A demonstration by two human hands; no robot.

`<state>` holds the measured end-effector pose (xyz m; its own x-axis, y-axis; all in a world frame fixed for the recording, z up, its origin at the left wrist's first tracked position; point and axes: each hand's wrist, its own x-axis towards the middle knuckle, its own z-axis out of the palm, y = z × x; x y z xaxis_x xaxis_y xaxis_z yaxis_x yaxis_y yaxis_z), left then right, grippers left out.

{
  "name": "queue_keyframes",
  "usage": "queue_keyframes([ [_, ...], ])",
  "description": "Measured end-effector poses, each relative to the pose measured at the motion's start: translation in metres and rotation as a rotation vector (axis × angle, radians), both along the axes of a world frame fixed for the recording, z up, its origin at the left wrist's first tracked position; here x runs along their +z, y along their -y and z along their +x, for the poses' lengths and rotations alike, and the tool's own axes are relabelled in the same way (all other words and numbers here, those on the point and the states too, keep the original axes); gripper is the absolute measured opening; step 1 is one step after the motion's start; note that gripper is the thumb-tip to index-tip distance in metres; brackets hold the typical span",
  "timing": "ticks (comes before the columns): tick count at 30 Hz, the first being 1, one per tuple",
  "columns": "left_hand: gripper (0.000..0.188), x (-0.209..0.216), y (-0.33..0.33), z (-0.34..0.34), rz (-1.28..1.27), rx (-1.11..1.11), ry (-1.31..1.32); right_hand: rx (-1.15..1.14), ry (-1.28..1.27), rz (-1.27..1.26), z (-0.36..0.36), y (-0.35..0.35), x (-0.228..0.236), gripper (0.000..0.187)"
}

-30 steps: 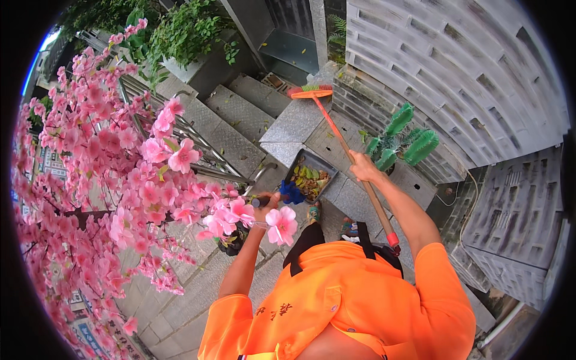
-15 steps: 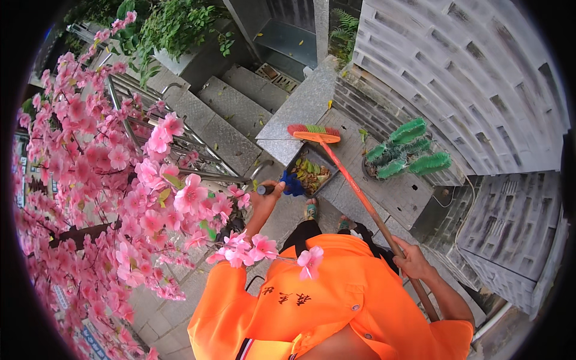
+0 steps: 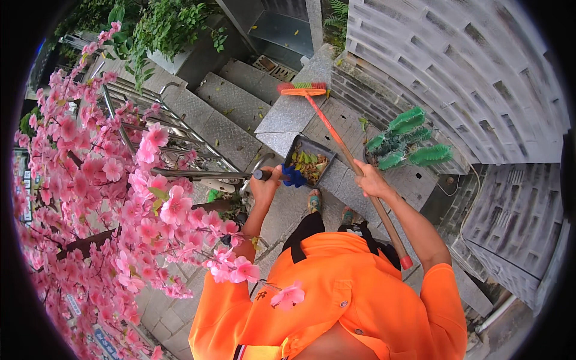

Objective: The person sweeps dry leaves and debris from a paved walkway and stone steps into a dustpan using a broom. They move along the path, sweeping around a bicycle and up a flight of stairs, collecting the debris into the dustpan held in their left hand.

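Observation:
My right hand (image 3: 372, 179) is closed around the handle of a long orange broom (image 3: 339, 139). Its head of red and green bristles reaches over the grey stone ledge ahead, and the red-capped handle end is by my right side. In my left hand (image 3: 264, 188) is the dark upright handle of a dustpan (image 3: 329, 155). Yellow and green leaves (image 3: 309, 166) lie in the black pan, in front of my feet. Something blue (image 3: 294, 176) is wrapped at the handle's lower part, beside my left fingers.
Pink artificial blossoms (image 3: 114, 170) crowd the left side and hang before my left arm. A metal railing (image 3: 180, 133) runs beside stone steps (image 3: 234, 103). A green cactus-like plant (image 3: 408, 141) stands on the right by a grey brick-patterned wall (image 3: 450, 78).
The broom has moved forward and slightly left, its head now farther along the ledge. My right hand has gone forward with it. My left hand still holds the dustpan.

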<state>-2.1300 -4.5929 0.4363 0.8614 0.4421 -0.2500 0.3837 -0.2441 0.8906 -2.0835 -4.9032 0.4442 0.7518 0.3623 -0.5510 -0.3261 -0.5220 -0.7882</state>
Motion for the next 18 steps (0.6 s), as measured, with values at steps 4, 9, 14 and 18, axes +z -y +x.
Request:
queue_keyframes([
  [4, 0.028, -0.007, 0.001, 0.017, 0.072, -0.005, 0.032, -0.029, -0.174, 0.0, -0.043, 0.028, 0.012, 0.067],
  [9, 0.029, -0.014, 0.011, 0.028, 0.195, -0.053, 0.041, -0.093, -0.331, 0.041, -0.113, 0.094, 0.068, 0.066],
  [14, 0.027, -0.006, 0.013, 0.027, 0.133, -0.022, 0.033, -0.138, -0.387, 0.039, -0.145, 0.126, 0.128, 0.064],
  [18, 0.028, -0.002, 0.013, 0.027, 0.126, -0.033, -0.01, -0.169, -0.312, 0.049, -0.133, 0.116, 0.122, 0.064],
])
